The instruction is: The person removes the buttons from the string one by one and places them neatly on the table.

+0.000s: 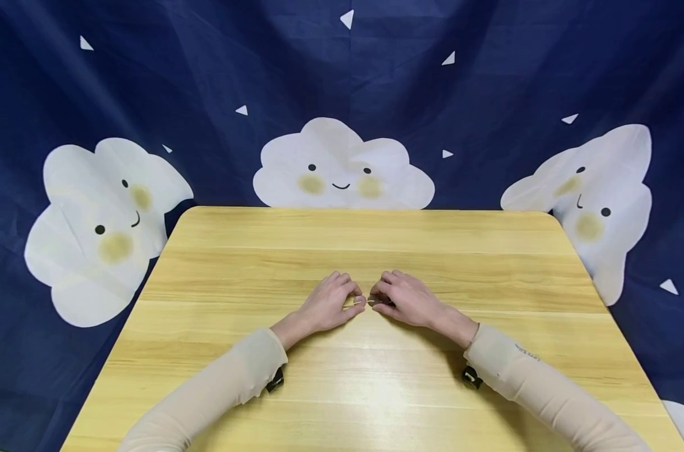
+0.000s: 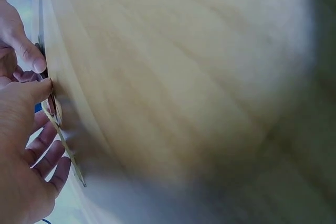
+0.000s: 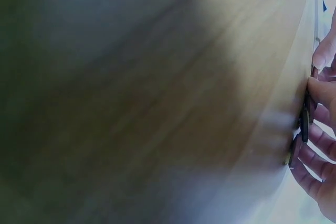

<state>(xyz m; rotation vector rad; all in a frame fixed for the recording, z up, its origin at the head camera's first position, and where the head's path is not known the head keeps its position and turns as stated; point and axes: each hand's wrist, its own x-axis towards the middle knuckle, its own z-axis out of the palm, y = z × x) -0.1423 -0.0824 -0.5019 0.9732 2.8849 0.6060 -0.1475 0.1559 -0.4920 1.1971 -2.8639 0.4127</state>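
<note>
My left hand [image 1: 331,304] and right hand [image 1: 410,299] meet over the middle of the table, fingertips close together. Between the left thumb and fingers is a small brown rounded piece [image 1: 360,301] with a thin yellow strip [image 1: 350,306] beside it. The left wrist view shows this yellow strip [image 2: 69,153] running down past the left fingers. My right thumb and fingers pinch another dark rounded piece [image 1: 373,301]. Several dark, flat pieces [image 3: 304,124] hang in a row along the right fingers in the right wrist view. I cannot tell what the pieces make up.
The light wooden table [image 1: 376,389] has rounded far corners. Behind it hangs a dark blue cloth [image 1: 206,63] printed with white clouds and small triangles. Beige sleeves [image 1: 229,370] cover both forearms, and a black wrist device [image 1: 472,377] sits under each cuff.
</note>
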